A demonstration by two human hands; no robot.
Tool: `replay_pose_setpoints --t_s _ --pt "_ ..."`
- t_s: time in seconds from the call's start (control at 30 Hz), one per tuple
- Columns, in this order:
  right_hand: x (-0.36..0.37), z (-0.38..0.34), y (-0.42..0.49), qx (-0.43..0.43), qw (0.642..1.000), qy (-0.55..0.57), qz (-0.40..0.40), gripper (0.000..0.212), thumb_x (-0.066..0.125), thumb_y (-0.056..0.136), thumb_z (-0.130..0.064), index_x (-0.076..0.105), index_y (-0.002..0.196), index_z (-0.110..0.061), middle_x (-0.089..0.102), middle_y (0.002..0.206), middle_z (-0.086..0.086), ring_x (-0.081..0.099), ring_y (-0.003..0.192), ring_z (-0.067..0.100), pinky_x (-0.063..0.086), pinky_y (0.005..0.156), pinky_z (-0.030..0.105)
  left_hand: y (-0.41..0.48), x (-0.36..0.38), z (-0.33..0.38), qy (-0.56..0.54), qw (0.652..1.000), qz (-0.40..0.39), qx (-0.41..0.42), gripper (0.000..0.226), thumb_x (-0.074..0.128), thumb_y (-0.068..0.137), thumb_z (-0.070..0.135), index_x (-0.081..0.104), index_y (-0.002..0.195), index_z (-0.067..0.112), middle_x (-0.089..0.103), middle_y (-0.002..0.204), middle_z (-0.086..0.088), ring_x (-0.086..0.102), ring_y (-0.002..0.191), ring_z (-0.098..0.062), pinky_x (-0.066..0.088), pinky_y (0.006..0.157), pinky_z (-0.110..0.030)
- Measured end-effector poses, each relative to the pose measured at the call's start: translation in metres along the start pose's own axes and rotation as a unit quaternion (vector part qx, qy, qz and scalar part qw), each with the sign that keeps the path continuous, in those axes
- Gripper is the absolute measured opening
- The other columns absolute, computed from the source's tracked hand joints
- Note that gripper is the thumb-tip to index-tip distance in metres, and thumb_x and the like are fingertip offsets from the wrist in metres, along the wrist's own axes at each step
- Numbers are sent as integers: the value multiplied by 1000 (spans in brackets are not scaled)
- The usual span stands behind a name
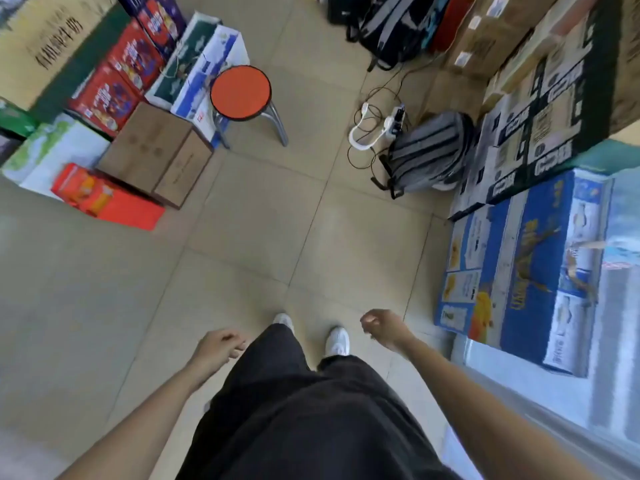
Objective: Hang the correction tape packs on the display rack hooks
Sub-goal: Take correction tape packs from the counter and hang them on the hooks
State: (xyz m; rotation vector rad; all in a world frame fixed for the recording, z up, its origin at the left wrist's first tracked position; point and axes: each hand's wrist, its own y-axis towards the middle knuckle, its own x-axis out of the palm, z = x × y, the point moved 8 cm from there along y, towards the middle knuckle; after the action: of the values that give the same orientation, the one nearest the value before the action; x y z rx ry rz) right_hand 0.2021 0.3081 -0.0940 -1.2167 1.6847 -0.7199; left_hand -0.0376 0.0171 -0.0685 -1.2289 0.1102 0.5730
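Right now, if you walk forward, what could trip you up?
1. Loose black cables lie around the power strip on the floor ahead to the right and could be tripped on.
2. The orange-topped stool stands out from the boxes and is easy to bump.
3. The orange box juts into the floor on the left.

One wide-angle head camera looks steeply down the person's own body to the tiled floor. The left hand and right hand hang nearest the lens; the stool stands farther off, towards the upper edge.
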Motion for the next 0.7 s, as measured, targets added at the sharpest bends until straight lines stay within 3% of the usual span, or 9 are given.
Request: replay_pose_setpoints --t_s 0.1,0.23,0.33,0.57,0.7 --pt "-33 -57 28 -70 997 -36 21 24 58 95 -19 70 114 -12 70 110 6 65 103 23 43 81 24 14 -12 24 -44 999 14 8 16 64 96 20 73 94 8 75 90 -7 64 78 -21 46 73 -30" --pt "-75 -145 57 -130 990 -30 51 25 60 94 -19 70 117 -14 70 109 5 62 99 18 43 82 24 40 -33 78 -59 997 21 34 15 64 96 20 73 95 7 75 93 -8 66 80 -20 48 74 -30" --pt "-98 -198 84 -148 987 -7 68 26 60 94 -20 69 118 -16 71 109 5 64 100 20 49 93 32 72 -55 134 -62 995 8 77 18 68 90 29 74 93 12 76 93 -3 70 85 -19 51 80 -34" --pt "-150 -263 125 -85 990 48 105 21 62 94 -24 71 113 -17 70 104 -1 63 94 15 50 86 28 143 -124 284 -29 983 -9 181 8 67 93 22 74 91 25 75 91 6 70 90 -17 50 83 -31" --pt "-198 -287 142 -45 988 74 131 21 62 95 -22 70 113 -15 69 101 0 62 95 17 47 91 29 163 -157 389 3 964 -13 266 16 66 94 19 73 88 33 73 89 22 66 88 4 47 82 -18"
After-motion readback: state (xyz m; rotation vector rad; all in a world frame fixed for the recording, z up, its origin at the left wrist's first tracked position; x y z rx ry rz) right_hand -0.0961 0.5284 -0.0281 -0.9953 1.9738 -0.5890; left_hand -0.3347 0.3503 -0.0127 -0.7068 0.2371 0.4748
